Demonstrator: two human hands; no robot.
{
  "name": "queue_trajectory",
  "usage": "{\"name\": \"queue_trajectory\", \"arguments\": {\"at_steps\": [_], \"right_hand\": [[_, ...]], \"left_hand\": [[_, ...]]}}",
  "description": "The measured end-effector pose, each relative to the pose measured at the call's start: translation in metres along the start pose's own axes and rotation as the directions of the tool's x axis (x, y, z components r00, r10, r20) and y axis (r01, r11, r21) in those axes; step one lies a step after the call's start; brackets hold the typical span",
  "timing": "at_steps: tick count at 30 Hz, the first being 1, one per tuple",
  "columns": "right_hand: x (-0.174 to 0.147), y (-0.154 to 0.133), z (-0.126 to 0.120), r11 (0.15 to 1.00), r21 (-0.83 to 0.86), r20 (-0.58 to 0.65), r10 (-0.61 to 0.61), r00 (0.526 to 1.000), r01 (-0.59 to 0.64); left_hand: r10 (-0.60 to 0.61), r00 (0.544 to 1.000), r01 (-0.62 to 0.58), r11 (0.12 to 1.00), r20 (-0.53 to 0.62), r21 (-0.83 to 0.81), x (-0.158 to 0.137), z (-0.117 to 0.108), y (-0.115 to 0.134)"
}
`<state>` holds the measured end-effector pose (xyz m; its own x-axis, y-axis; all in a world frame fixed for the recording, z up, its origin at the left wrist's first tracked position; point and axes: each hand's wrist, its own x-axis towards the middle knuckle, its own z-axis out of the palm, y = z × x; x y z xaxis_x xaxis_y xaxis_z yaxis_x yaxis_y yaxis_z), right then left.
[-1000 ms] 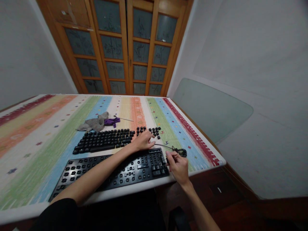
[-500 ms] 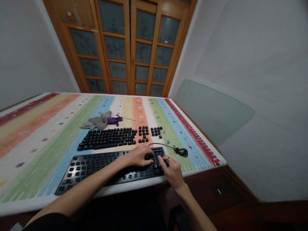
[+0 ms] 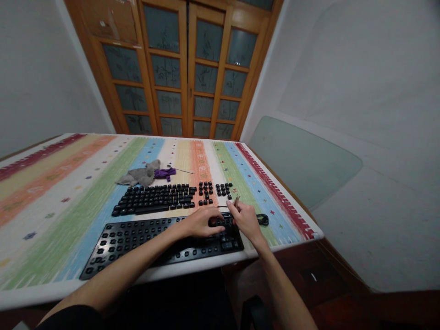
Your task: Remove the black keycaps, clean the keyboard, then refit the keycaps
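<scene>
A black keyboard lies along the near table edge, most of its keycaps off and its switch posts bare. A few keycaps sit at its right end. Over the number-pad side, my left hand rests on the keyboard with fingers curled and thumb bent inward. Just right of it, my right hand is raised above the keyboard's far right corner, thumb and fingers pinched together. A small thin thing pokes up at its fingertips, too small to name. Loose black keycaps stand in rows behind the keyboard.
Behind the keycaps lie a grey cloth, a purple cloth item and a thin rod. A coiled black cable lies right of my right hand. A striped tablecloth covers the table.
My right hand has lifted away from the number-pad keys, up toward the far right corner. My left hand has stayed on the keyboard, nearly still.
</scene>
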<state>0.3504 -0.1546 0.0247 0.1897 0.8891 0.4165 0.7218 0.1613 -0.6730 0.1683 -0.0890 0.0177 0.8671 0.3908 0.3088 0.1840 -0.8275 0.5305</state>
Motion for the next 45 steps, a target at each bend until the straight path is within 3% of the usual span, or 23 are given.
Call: {"name": "queue_trajectory", "arguments": {"at_steps": [14, 18, 22, 30, 38, 45], "right_hand": [[-0.004, -0.002, -0.005, 0.996, -0.017, -0.119, -0.094, 0.988, 0.092], [-0.004, 0.006, -0.009, 0.998, -0.043, -0.209, -0.049, 0.977, 0.04], [-0.007, 0.011, -0.014, 1.0, -0.006, -0.26, 0.02, 0.965, -0.023], [-0.023, 0.011, -0.017, 0.991, 0.121, -0.222, 0.085, 0.971, -0.059], [-0.046, 0.004, -0.019, 0.979, 0.194, -0.165, 0.098, 0.981, -0.065], [-0.064, 0.004, 0.0, 0.979, 0.202, -0.134, 0.064, 0.989, -0.036]], "left_hand": [[0.027, 0.999, -0.029, 0.999, -0.044, -0.029, 0.025, 0.005, -0.006], [0.054, 0.99, -0.062, 0.996, -0.13, -0.058, 0.036, 0.001, -0.014], [0.004, 0.982, 0.008, 0.998, -0.189, 0.062, 0.053, 0.001, -0.033], [-0.091, 0.99, 0.119, 0.951, -0.106, 0.285, 0.075, 0.02, -0.065], [-0.169, 0.986, 0.161, 0.91, -0.012, 0.382, 0.081, 0.021, -0.064], [-0.179, 0.984, 0.169, 0.902, -0.013, 0.397, 0.079, 0.017, -0.06]]}}
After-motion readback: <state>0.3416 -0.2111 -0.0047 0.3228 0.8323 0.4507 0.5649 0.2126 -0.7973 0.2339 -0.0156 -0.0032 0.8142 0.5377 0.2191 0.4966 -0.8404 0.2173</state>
